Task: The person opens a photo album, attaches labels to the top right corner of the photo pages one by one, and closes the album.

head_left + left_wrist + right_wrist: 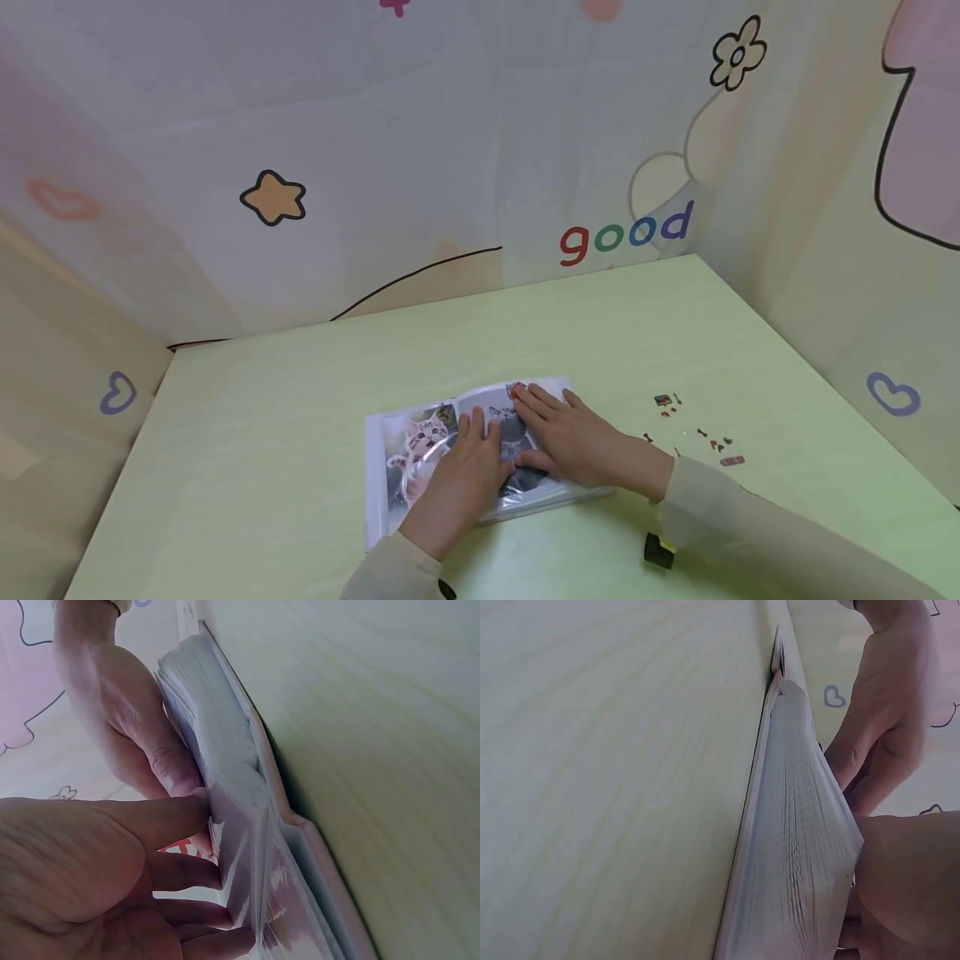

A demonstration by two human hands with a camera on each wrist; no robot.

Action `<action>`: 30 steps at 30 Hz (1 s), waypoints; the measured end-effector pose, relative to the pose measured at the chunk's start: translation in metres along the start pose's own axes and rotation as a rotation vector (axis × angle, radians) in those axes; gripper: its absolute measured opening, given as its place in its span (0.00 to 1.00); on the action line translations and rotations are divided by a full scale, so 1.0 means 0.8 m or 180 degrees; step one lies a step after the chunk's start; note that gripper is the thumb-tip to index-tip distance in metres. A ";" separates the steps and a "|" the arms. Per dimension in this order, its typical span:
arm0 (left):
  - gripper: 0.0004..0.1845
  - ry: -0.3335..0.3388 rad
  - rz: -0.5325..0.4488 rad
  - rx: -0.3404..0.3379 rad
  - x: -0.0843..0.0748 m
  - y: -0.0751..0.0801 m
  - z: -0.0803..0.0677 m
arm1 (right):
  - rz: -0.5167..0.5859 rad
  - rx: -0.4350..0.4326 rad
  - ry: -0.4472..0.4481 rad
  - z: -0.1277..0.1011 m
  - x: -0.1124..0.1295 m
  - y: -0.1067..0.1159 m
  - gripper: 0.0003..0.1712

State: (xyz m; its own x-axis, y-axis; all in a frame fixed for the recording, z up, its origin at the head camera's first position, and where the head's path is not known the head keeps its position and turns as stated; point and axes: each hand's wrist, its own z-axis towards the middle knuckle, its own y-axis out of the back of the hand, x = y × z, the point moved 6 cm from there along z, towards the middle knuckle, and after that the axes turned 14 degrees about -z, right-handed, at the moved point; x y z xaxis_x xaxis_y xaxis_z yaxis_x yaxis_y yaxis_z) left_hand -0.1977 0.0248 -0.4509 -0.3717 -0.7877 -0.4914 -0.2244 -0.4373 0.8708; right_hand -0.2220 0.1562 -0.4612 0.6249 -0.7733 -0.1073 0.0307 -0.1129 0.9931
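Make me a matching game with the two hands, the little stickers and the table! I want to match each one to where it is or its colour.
Things:
1. left hand
2. right hand
3. small stickers
4. table

Places or colours:
A. pale green
B. flat on the album's right page
C. scattered on the table, right of the album
D. flat on the cat pictures, near the album's middle

Pairs: 1-D, 2-B, 3-C, 4-A

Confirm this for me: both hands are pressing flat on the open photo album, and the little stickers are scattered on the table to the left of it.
Not quite. Both the left hand and the right hand do rest flat on the open photo album, but the head view shows the little stickers scattered on the table to the right of it, not the left.
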 end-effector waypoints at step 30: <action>0.32 -0.0032 0.0046 0.0031 -0.003 -0.002 0.000 | -0.0192 0.0048 -0.0190 0.002 -0.008 -0.003 0.44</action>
State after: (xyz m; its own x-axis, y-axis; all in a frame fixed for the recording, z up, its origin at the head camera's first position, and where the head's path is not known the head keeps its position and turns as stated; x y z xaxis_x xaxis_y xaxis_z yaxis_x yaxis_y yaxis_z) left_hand -0.1965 0.0278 -0.4511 -0.3840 -0.7895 -0.4788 -0.2276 -0.4216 0.8777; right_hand -0.2274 0.1607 -0.4629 0.5745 -0.8006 -0.1700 0.0549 -0.1695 0.9840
